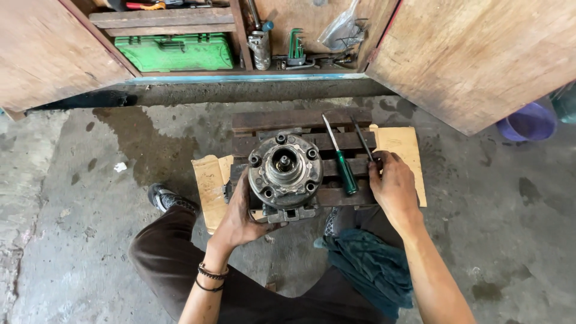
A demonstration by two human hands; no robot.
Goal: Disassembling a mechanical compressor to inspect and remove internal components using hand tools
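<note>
left hand (240, 219): grip wrapped around the lower left side of the round metal machine part (285, 171), fingers curled under its rim, palm against the body; grimy skin, dark bands on the wrist
right hand (393, 183): resting on the wooden pallet (300, 120) just right of the machine part, not touching it; fingertips pressed down on the lower end of a thin dark tool (362, 138); whether the grip pinches it or only lies on it, cannot tell
machine part: stands on the pallet with its round face up, central shaft in the middle, ring of bolt holes around it; sits between both hands, in contact with the left only
green-handled screwdriver (342, 159): lies on the pallet slats between the machine part and the right hand, tip pointing away from the person, handle just beside the right fingers, untouched
thin dark tool: lies roughly parallel to the screwdriver, on its right
cardboard (402, 144): flat sheet under the pallet, sticking out left and right
rag (369, 264): dark teal cloth on the person's lap, below the right hand
floor (78, 198): stained concrete
cabinet (480, 54): wooden doors swung open, shelf inside holding a green tool case (174, 53) and hand tools
bucket (528, 123): purple, far right, partly behind the door
</note>
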